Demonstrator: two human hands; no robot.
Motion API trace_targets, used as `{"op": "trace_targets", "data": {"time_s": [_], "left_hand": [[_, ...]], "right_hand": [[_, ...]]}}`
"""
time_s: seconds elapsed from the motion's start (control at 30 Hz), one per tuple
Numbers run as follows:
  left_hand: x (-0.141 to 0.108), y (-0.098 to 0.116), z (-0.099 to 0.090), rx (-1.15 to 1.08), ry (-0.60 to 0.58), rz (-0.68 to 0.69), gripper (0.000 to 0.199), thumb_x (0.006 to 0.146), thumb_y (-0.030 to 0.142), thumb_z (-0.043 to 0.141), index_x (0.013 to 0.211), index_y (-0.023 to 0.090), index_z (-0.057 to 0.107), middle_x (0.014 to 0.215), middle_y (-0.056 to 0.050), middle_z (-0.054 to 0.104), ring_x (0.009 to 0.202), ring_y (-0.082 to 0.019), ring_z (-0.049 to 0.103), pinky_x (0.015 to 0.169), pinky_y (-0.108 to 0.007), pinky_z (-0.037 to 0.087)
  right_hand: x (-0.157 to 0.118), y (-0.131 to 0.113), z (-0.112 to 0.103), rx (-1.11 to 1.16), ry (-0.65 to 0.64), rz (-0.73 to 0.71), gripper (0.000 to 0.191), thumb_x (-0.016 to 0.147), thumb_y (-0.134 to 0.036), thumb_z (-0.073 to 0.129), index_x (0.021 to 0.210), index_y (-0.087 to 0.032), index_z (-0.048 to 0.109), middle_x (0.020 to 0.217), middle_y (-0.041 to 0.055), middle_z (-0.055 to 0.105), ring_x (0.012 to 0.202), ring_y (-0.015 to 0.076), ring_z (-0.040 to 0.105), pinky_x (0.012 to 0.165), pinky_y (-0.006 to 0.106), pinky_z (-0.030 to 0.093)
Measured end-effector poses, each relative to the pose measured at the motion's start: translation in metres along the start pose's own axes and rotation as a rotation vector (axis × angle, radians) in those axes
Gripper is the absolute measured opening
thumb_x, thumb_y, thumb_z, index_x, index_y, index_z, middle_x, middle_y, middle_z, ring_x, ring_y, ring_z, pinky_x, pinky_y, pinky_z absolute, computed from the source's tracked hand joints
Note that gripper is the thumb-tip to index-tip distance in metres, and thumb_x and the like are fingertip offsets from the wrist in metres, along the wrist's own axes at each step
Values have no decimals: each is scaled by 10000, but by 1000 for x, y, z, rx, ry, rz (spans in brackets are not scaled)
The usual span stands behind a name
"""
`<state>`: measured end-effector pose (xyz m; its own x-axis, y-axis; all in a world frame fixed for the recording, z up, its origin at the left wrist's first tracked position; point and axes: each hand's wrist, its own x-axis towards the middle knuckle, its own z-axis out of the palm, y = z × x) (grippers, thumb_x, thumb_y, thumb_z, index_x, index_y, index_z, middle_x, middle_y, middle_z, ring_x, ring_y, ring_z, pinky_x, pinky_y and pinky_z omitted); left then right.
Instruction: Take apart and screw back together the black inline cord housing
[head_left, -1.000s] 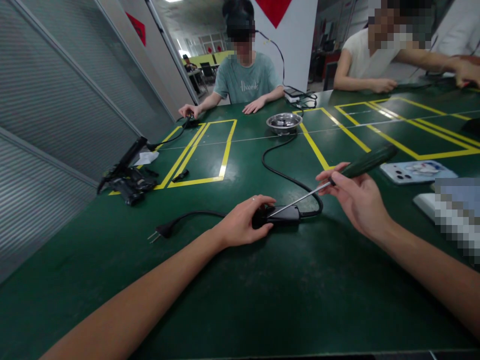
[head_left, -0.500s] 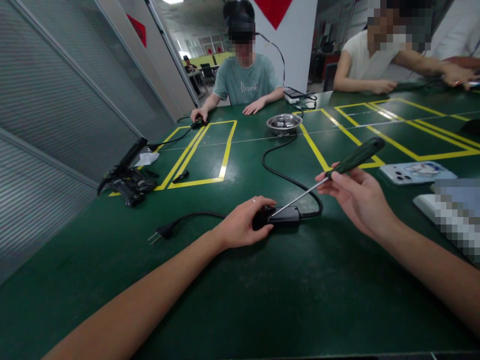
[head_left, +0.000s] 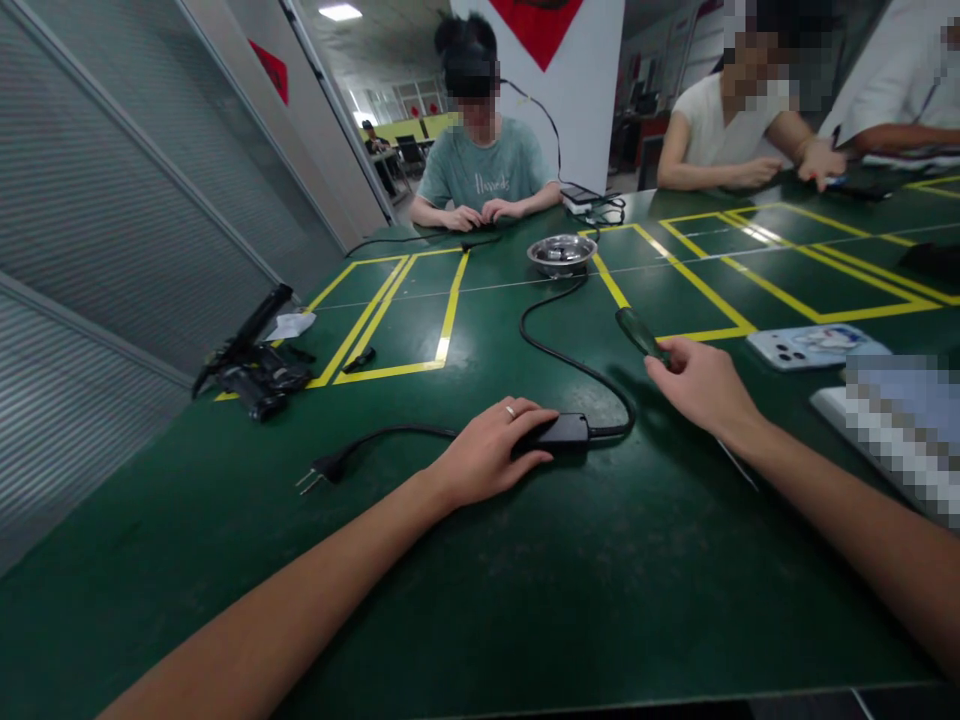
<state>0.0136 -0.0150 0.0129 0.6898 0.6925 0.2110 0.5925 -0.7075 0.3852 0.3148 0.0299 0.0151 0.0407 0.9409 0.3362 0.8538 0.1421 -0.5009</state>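
Note:
My left hand [head_left: 499,450] grips a black adapter box [head_left: 564,431] on the green table, thumb on the near side and fingers over its top. From the box one cable [head_left: 544,347] curves back toward a steel bowl [head_left: 561,254]; another runs left to a two-pin plug [head_left: 321,472]. My right hand [head_left: 697,380], off to the right of the box, is closed on a screwdriver [head_left: 636,330]. Its green handle points away from me, and its metal shaft shows below my wrist, pointing toward me and to the right.
At the left lie black items [head_left: 259,380] beside white paper [head_left: 291,326] and a small black piece [head_left: 360,360]. A phone [head_left: 814,346] and a pale object [head_left: 847,415] lie at the right. People sit across the table [head_left: 480,600], which bears yellow tape outlines.
The screwdriver has left the adapter box and turned round, its shaft now toward me. My left hand stays on the box. The person opposite has brought both hands together.

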Motion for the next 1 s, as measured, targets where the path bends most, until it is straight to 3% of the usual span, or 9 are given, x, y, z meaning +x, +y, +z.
{"op": "trace_targets", "data": {"time_s": [0.1, 0.23, 0.33, 0.43, 0.5, 0.63, 0.9, 1.0], "left_hand": [[-1, -16, -15, 65, 70, -56, 435, 921, 343, 521, 1331, 216, 456, 1266, -106, 539, 1146, -251, 515, 1012, -427, 420], [-11, -60, -52, 172, 194, -255, 457, 910, 378, 501, 1327, 198, 459, 1213, -105, 563, 1087, -256, 542, 982, -428, 429], [-23, -97, -75, 219, 150, -409, 520, 889, 448, 490, 1338, 188, 460, 1227, -105, 559, 1091, -267, 542, 984, -420, 424], [-32, -121, -80, 247, -58, -548, 575, 810, 522, 550, 1273, 182, 534, 1150, -111, 587, 1004, -285, 577, 927, -416, 454], [-35, -126, -76, 261, -91, -540, 582, 789, 548, 561, 1238, 179, 562, 1140, -115, 585, 997, -288, 576, 920, -417, 455], [-34, -125, -69, 246, -4, -484, 552, 814, 554, 539, 1204, 165, 565, 1151, -115, 577, 1017, -267, 570, 927, -398, 451], [-36, -128, -76, 159, 18, -557, 599, 797, 620, 543, 1212, 190, 573, 1164, -94, 616, 983, -265, 600, 850, -364, 482], [-36, -126, -76, 167, 78, -591, 616, 796, 607, 556, 1229, 169, 545, 1181, -107, 616, 981, -266, 603, 853, -377, 483]], "right_hand": [[6, 10, 0, -138, -43, 36, 346, 841, -423, 512, 1018, -190, 698, 710, 51, 665, 636, 212, 602, 572, 316, 381], [14, 24, 0, -229, -51, 71, 394, 850, -435, 488, 1083, -186, 685, 814, 89, 704, 707, 249, 639, 605, 333, 406], [17, 30, 3, -285, -97, 80, 407, 859, -435, 474, 1078, -164, 686, 867, 122, 704, 757, 268, 652, 626, 348, 429], [18, 33, 6, -338, -162, 70, 417, 867, -436, 459, 1046, -142, 694, 954, 160, 683, 804, 290, 652, 645, 372, 454], [18, 33, 7, -354, -177, 55, 424, 871, -436, 453, 1039, -130, 694, 1019, 181, 657, 836, 303, 650, 675, 394, 469], [15, 31, 7, -368, -196, 31, 449, 887, -445, 442, 1103, -117, 660, 1045, 190, 621, 859, 306, 647, 719, 423, 486], [5, 16, 2, -456, -244, -2, 447, 917, -441, 388, 1120, -114, 615, 1082, 200, 572, 824, 313, 658, 670, 420, 498], [5, 18, 4, -471, -235, -19, 432, 933, -401, 346, 1090, -107, 622, 1058, 194, 568, 788, 296, 657, 649, 416, 500]]}}
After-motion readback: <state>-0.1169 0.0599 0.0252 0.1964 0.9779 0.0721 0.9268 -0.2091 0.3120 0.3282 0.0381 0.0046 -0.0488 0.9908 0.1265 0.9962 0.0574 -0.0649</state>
